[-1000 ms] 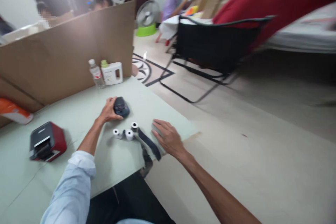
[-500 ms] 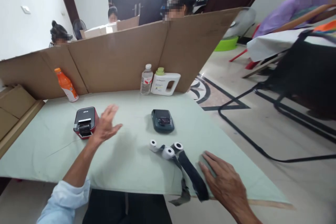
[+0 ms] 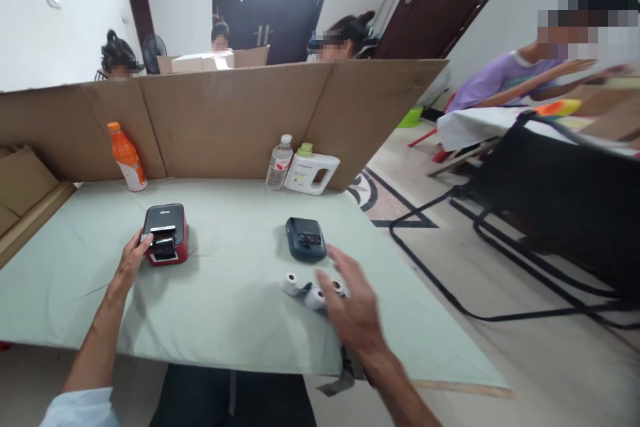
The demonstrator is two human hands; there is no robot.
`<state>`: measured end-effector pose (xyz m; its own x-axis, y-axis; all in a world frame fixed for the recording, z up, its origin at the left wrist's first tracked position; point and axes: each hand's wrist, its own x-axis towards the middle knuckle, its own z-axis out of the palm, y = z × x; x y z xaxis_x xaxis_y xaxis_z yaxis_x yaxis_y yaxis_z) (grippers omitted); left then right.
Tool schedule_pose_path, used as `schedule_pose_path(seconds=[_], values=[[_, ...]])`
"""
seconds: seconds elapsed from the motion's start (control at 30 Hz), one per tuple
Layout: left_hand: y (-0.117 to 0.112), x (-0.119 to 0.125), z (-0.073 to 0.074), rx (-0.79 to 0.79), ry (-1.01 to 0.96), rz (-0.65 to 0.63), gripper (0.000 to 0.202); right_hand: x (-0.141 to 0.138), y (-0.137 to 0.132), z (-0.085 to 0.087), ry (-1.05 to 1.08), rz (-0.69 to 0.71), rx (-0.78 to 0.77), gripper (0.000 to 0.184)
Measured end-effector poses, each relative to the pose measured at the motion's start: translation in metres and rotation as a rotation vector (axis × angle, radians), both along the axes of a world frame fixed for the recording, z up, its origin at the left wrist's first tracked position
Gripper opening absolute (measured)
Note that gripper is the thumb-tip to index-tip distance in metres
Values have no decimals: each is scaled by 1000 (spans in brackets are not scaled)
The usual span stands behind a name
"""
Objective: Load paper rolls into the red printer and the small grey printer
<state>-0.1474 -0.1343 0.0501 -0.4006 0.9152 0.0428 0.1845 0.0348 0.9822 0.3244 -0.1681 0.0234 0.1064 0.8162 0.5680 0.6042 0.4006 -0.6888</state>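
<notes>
**Left hand (image 3: 131,259) at the red printer (image 3: 166,235), right hand (image 3: 354,310) over the paper rolls (image 3: 303,290)**

Nearest the camera, a dark strap (image 3: 345,373) hangs off the front edge of the desk (image 3: 235,327), partly hidden by the right wrist. The right hand is blurred and hovers just above the white paper rolls. Its grip is wide open, fingers spread, with nothing in it. Two rolls show clearly to the left of the fingers, and a third is partly covered by them.

Further left, the left hand reaches to the red printer with its fingertips against the printer's left front corner. The grip is loose – whether it has real hold of the printer I cannot tell. A dark printer (image 3: 305,239) lies flat just beyond the rolls, well apart from the red one.

The desk is covered with a pale green cloth. At its far edge stand an orange bottle (image 3: 127,157) on the left, and a clear water bottle (image 3: 279,162) just beside a white jug (image 3: 311,172) with a green cap. All three stand against a folded cardboard screen (image 3: 225,120).

Behind the screen other people sit. To the right are a black chair (image 3: 560,200), a tiled floor and another seated person – dark doors close off the back of the room.
</notes>
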Motion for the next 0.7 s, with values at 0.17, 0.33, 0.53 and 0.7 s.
schedule_pose_path(seconds=[0.17,0.33,0.53,0.7], values=[[1,8,2,5,-62,-40,77,-137,36,23,136,601,-453,89],[0,12,2,32,-97,-59,72,-218,71,12,235,886,-610,112],[3,18,2,31,-79,-45,78,-245,73,16,336,1028,-487,101],[2,41,25,91,-43,-62,84,-228,59,34,347,961,-426,100]])
